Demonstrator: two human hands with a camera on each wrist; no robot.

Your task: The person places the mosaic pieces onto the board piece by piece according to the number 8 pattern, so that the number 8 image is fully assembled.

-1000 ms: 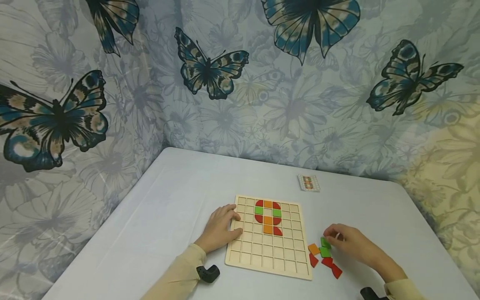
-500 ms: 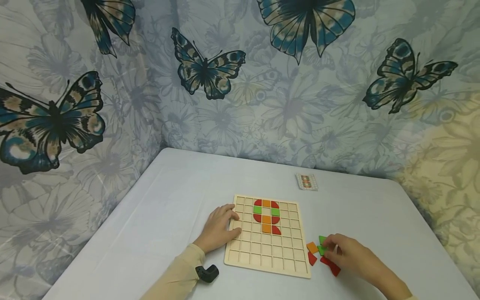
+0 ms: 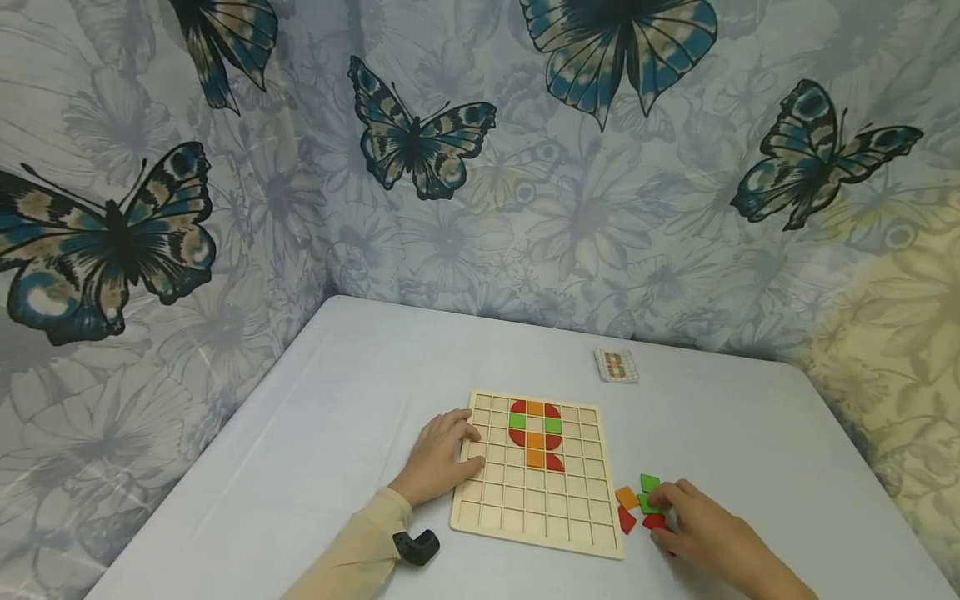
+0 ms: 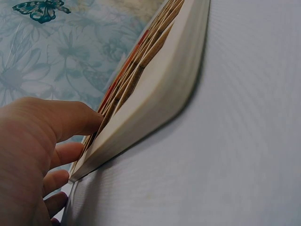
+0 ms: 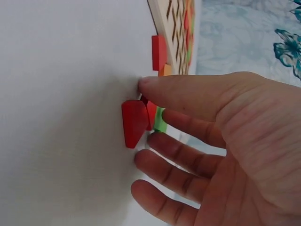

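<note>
A wooden grid board (image 3: 525, 500) lies on the table, with red, orange and green pieces set in its upper squares. My left hand (image 3: 438, 457) rests at the board's left edge, thumb and fingertips touching it. Right of the board lie loose pieces: an orange square (image 3: 626, 497), green pieces (image 3: 650, 482) and red ones (image 3: 627, 519). Over this pile reaches my right hand (image 3: 708, 529), its thumb and fingers apart. In the right wrist view a red curved-edge piece (image 5: 134, 123) lies between thumb and fingers, not visibly pinched. The hand partly hides it in the head view.
A small stack of cards (image 3: 617, 365) with a coloured pattern on top lies beyond the board, on the white table (image 3: 390, 358). Butterfly-printed cloth (image 3: 450, 250) hangs behind the table. A black strap device (image 3: 417, 547) sits at the left wrist.
My right hand has moved from the green pieces down and toward the near red ones, uncovering the upper green piece. The left hand and the board stay in place.
</note>
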